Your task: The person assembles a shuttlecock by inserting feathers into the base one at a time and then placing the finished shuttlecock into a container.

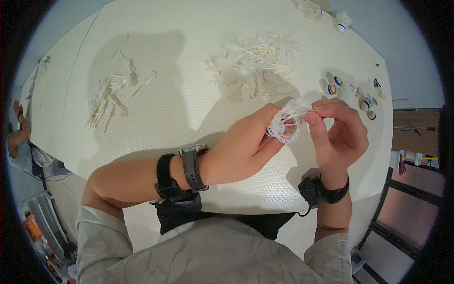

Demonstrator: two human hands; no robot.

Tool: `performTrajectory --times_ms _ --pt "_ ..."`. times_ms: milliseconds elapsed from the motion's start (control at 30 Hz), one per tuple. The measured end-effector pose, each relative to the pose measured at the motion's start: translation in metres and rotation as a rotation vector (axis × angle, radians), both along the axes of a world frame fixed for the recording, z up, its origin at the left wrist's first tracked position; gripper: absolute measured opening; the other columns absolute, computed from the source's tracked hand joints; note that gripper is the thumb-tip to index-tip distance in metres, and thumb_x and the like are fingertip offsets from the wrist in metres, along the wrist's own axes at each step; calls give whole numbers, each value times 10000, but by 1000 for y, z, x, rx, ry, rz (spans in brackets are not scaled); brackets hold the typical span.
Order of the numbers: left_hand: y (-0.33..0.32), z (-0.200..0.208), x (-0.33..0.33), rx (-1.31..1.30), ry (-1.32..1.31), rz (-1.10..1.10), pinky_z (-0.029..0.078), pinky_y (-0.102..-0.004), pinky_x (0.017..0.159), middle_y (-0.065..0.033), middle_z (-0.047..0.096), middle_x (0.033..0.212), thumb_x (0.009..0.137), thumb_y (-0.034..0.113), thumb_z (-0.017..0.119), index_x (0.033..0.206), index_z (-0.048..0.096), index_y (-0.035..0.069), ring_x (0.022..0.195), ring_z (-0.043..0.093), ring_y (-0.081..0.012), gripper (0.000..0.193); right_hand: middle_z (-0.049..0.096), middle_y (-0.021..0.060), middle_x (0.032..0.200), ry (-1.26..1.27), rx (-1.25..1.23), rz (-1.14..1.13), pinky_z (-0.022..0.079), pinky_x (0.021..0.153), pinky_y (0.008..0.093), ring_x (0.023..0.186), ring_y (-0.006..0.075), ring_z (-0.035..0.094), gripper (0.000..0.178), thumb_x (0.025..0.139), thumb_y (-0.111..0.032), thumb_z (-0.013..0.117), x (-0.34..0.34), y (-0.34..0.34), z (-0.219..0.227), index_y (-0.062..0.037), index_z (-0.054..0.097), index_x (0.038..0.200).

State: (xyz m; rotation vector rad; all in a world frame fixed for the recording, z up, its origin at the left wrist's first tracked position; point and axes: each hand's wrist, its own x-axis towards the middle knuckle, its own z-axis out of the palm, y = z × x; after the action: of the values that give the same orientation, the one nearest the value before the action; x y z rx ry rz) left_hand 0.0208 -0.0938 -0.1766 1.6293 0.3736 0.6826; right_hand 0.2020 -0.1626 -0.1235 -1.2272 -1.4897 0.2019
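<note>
My left hand (pixel 241 146) is closed around the base of a shuttlecock (pixel 289 132), which is tilted over the near right part of the table. Its skirt is a white plastic frame with holes, and a blue band shows near my fingers. Some white feathers (pixel 297 108) stand out from its upper side. Thumb and forefinger of my right hand (pixel 344 132) are pinched together at the outer end of a white feather, right beside the shuttlecock. The base is mostly hidden by my left fingers.
Beyond my hands lies a loose heap of white feathers (pixel 262 59). A smaller pile of quills (pixel 108 99) is at the left. Several cork bases (pixel 332 88) sit at the right, and shuttlecocks (pixel 343 22) at the far right edge. Another person's arm (pixel 20 135) shows far left.
</note>
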Motion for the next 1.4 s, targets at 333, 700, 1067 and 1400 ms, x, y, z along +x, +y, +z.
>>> performTrajectory --times_ms 333,700,1067,1400 --pt "-1 -1 0 -10 3 -6 467 -355 637 -144 594 817 977 98 622 1155 499 5 683 582 -242 235 745 138 895 18 10 13 497 633 248 748 147 649 221 761 126 784 -2 0 -1 22 680 926" --pt "-1 -2 0 46 -7 14 483 -364 674 -148 613 858 988 104 618 1161 496 10 732 611 -269 232 740 124 867 -69 -75 34 484 613 244 711 139 641 201 741 115 787 -2 1 7 13 709 896" --pt "-2 0 -1 31 27 19 496 -398 687 -185 632 867 967 120 636 1176 520 10 767 639 -331 263 731 104 842 -27 -187 53 481 621 241 717 124 636 77 819 34 765 1 3 11 2 709 860" --pt "-2 15 -13 275 96 -387 482 -451 588 -127 621 830 827 173 694 1085 586 66 668 644 -357 299 683 66 1021 -489 -299 -156 516 789 338 918 217 649 159 871 -46 717 15 23 -12 -62 722 1029"
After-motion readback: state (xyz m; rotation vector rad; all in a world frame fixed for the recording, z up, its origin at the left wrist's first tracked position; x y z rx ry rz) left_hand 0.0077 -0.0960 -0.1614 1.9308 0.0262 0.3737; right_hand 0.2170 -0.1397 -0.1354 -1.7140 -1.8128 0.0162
